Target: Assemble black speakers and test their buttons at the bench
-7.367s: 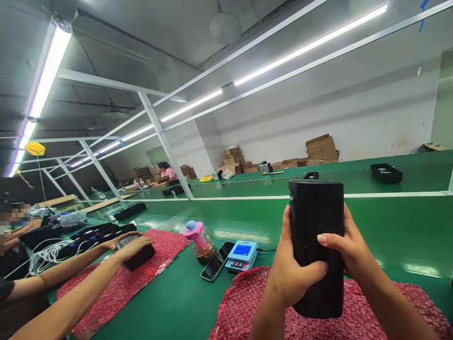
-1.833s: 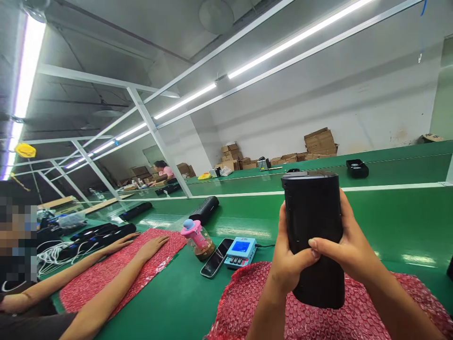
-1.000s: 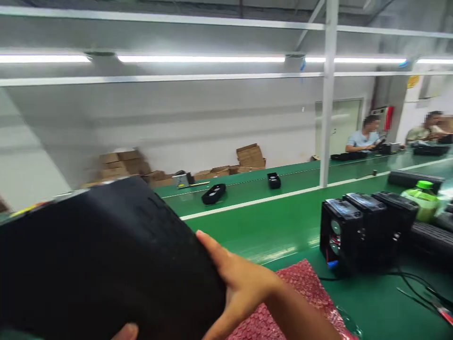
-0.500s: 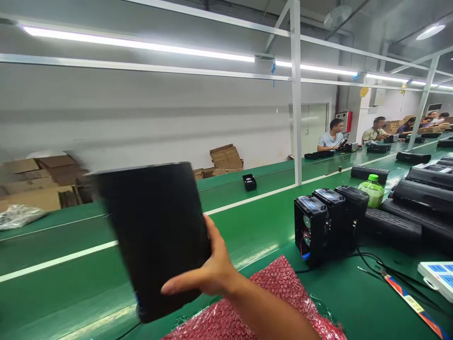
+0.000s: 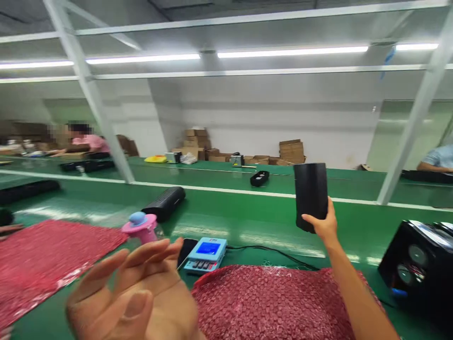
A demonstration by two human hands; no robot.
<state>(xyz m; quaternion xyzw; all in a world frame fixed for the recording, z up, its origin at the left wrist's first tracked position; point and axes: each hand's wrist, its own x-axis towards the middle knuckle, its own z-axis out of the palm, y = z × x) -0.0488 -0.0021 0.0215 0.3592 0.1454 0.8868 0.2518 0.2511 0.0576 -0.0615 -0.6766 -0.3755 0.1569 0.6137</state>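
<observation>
My right hand (image 5: 326,225) grips a black rectangular casing (image 5: 311,196) by its lower right edge, thumb across the near face. The arm is stretched out, and the casing is up above the green bench, its plain side facing me. Close to the camera, my left hand (image 5: 141,293) is raised with palm up and fingers apart, holding nothing. Beyond its fingertips are a light-blue instrument (image 5: 205,255) with a lit blue screen and a pink cup (image 5: 141,227) with a blue top. Red bubble wrap (image 5: 272,302) lies beneath and between my arms.
Black speaker boxes (image 5: 417,269) with exposed round drivers stand at the right. A long black speaker (image 5: 164,203) rests behind the cup. More red bubble wrap (image 5: 53,259) covers the left bench. White posts (image 5: 92,99) rise from the line, and a co-worker in pink (image 5: 90,141) sits far left.
The view has swung left. My right hand keeps hold of the black casing, which now appears farther away and on the right. My left hand has come into view, open.
</observation>
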